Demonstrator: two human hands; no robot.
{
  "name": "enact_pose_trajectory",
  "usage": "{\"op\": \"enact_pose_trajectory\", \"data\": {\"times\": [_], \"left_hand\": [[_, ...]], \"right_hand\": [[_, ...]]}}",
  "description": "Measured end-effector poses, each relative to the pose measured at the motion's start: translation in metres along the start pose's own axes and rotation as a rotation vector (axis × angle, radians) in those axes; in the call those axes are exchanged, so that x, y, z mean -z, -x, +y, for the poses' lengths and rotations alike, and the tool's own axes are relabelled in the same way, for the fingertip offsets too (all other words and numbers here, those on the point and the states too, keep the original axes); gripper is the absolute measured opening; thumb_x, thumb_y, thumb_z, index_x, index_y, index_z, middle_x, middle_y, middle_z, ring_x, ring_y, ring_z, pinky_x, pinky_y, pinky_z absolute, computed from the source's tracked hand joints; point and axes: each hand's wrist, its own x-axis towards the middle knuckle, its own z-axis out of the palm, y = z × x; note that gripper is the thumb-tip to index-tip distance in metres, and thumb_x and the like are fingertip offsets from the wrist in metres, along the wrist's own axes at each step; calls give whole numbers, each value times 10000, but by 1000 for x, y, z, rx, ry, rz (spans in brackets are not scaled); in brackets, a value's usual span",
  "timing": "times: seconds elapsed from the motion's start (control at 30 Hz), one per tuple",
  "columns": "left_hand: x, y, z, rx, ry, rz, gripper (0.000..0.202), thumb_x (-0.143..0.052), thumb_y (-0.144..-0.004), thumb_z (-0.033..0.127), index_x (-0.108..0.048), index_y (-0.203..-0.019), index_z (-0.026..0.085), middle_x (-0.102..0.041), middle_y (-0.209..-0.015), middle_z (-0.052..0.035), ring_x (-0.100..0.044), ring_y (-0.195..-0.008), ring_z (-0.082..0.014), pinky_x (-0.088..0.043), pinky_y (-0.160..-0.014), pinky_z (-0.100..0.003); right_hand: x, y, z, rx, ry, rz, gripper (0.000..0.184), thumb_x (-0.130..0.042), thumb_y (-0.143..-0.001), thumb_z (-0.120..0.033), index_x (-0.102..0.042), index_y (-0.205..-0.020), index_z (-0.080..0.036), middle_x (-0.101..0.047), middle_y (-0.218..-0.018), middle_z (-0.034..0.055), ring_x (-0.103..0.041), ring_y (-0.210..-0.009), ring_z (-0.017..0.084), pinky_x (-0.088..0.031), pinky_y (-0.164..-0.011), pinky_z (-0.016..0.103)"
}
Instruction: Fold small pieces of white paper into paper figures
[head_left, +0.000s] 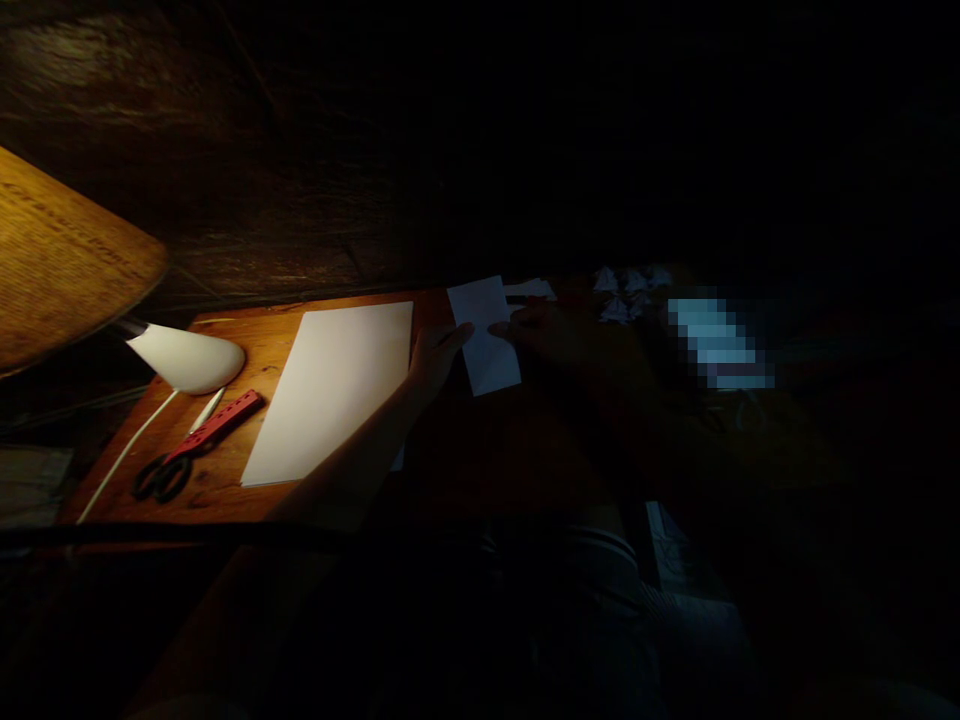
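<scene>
A small white rectangular piece of paper is held up over the middle of the table between both hands. My left hand grips its left edge, thumb on the near face. On the opposite edge is my right hand, dim in the shadow, its thumb also pressed on the paper. Behind the right hand lie some more white paper pieces, partly covered. To the left of my left hand, a stack of large white sheets lies flat under the lamp light.
A white-based lamp with a wooden-looking shade stands at the left. Scissors in a red sheath lie beside a white pen. Several folded paper shapes sit at the back right, near a pixelated bright screen.
</scene>
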Motion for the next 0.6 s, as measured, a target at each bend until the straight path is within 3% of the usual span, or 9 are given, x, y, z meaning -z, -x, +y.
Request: {"op": "enact_pose_trajectory", "data": {"times": [0.17,0.43,0.6], "left_hand": [[1,-1,-1,25,15,7,482,-853,-804,610,-688,-649,185,-668,-614,-9,-620,-552,-154,-477,-494,-269],[-1,-1,-2,55,93,45,474,-870,-750,620,-716,-685,176,-763,-706,-51,-695,-630,-186,-571,-558,-291],[-1,-1,-2,76,123,51,484,-882,-737,636,-731,-716,176,-777,-743,-60,-726,-673,-204,-603,-603,-320]], "right_hand": [[-1,2,-4,-30,46,2,629,-770,-782,-776,-568,-623,-202,-542,-647,-9,-488,-658,132,-366,-598,284],[0,1,-2,-4,96,-38,680,-746,-761,-827,-517,-608,-205,-461,-619,-37,-404,-611,105,-313,-579,279],[0,3,-3,-35,96,-50,615,-785,-796,-754,-580,-637,-197,-558,-646,1,-482,-654,135,-355,-602,283]]}}
